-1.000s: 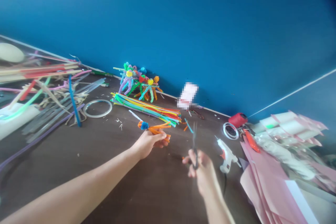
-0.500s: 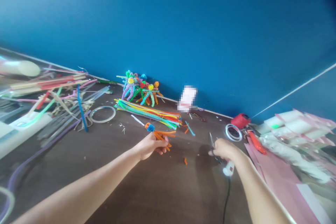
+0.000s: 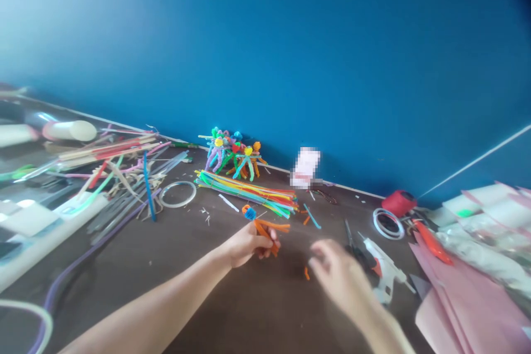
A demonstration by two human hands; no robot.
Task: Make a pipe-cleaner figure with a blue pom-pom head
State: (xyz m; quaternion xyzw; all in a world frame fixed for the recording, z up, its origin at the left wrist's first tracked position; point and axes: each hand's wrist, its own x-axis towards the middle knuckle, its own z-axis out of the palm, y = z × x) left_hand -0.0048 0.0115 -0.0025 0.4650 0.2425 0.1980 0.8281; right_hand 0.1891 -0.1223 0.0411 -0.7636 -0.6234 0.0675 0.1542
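Observation:
My left hand [image 3: 248, 244] is closed around an orange pipe-cleaner figure [image 3: 262, 225] with a blue head, held just above the dark table [image 3: 174, 265]. My right hand [image 3: 337, 271] is blurred and hovers right of the figure with nothing visible in it; its fingers are smeared. Black scissors [image 3: 352, 242] lie on the table just beyond it, next to a white glue gun [image 3: 385, 269]. A small orange scrap [image 3: 306, 274] lies between my hands.
A bundle of coloured pipe cleaners [image 3: 249, 193] and several finished figures [image 3: 233, 153] sit by the blue wall. Tape rings [image 3: 177, 194] [image 3: 388, 223], a red spool [image 3: 399, 202], pink paper [image 3: 464, 298] at right, and strips and sticks [image 3: 112, 177] at left.
My right hand carried the scissors to the right, laid them beside the glue gun, and has moved back toward the figure without them. My left hand keeps holding the figure.

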